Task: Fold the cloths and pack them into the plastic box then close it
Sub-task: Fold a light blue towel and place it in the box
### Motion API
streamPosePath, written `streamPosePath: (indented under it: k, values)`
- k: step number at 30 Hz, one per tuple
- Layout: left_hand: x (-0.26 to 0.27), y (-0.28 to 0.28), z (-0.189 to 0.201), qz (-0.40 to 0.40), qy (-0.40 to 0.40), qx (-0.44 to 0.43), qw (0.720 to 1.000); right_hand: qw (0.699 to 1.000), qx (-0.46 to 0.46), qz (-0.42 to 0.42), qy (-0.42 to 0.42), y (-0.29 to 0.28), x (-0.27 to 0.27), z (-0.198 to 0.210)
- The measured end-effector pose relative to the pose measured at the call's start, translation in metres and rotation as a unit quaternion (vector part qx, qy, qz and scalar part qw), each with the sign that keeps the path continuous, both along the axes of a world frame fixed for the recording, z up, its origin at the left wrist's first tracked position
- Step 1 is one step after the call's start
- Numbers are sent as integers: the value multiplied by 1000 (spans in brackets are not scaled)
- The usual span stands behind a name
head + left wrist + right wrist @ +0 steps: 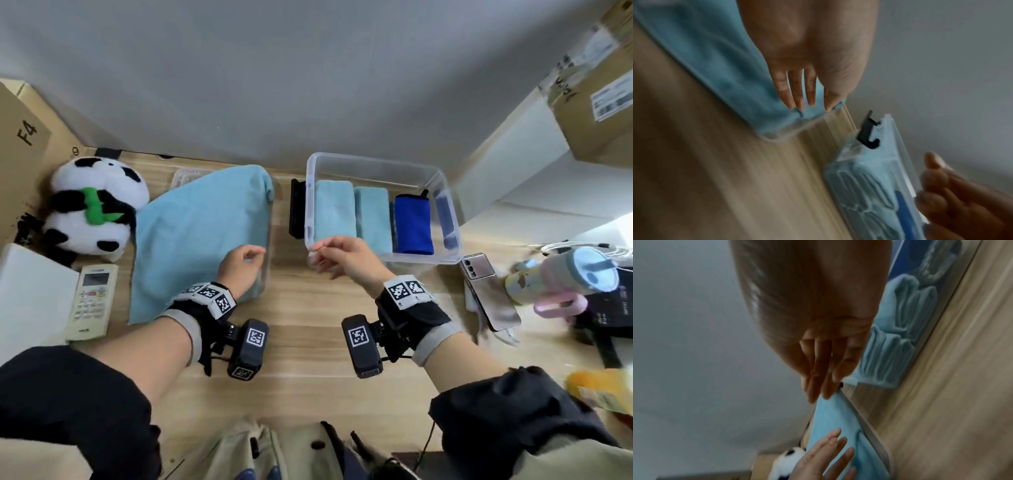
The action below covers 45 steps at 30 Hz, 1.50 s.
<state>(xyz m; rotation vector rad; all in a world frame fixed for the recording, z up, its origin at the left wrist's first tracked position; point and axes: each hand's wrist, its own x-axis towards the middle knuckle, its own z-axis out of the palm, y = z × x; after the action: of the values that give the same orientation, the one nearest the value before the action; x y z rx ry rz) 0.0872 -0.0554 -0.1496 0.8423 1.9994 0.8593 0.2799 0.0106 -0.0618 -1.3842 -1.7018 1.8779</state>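
A clear plastic box stands at the back right of the wooden table. Inside it, two folded light blue cloths and a dark blue cloth stand side by side. Left of the box, a larger light blue cloth lies spread over the clear lid. My left hand hovers over this cloth's right edge with its fingers straight and holds nothing. My right hand is at the box's near left corner, fingers extended and empty.
A panda plush and a remote control lie left of the cloth. A phone and a pink bottle sit right of the box. A black latch hangs on the box's left side. Cardboard boxes flank the table.
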Motion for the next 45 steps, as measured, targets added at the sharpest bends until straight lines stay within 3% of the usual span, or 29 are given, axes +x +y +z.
streamPosePath:
  k: [4, 7, 11, 21, 26, 30, 32, 37, 40, 42, 45]
  values:
    - [-38, -49, -18, 31, 87, -53, 994, 983, -50, 152, -85, -31, -24, -25]
    - [-62, -80, -19, 68, 151, -105, 981, 976, -74, 144, -143, -46, -46, -52]
    - [-81, -108, -18, 57, 207, -227, 950, 977, -88, 78, -177, -55, -73, -75]
    - [-96, -113, -25, 161, 87, -258, 949, 966, -110, -59, -225, -55, -115, -104]
    - [-110, -115, -31, 138, 71, -262, 953, 961, -94, -52, -256, -55, -116, -109]
    - [-111, -121, -31, 91, 20, -237, 967, 975, -119, -71, -176, -60, -115, -96]
    - [-112, -121, -28, 65, 51, -224, 971, 979, -144, -97, -109, -62, -115, -89]
    - [-108, -109, -3, 197, 67, -56, 976, 990, -57, -118, -43, -61, -108, -63]
    - [-98, -86, 30, 208, 44, 44, 976, 990, 26, -142, 0, -59, -100, -36]
    - [-86, -72, 51, 176, 14, 86, 981, 985, 54, -159, 47, -60, -94, -17]
    - [-49, -65, 83, 10, -100, 131, 986, 971, 57, -186, 139, -62, -84, 17]
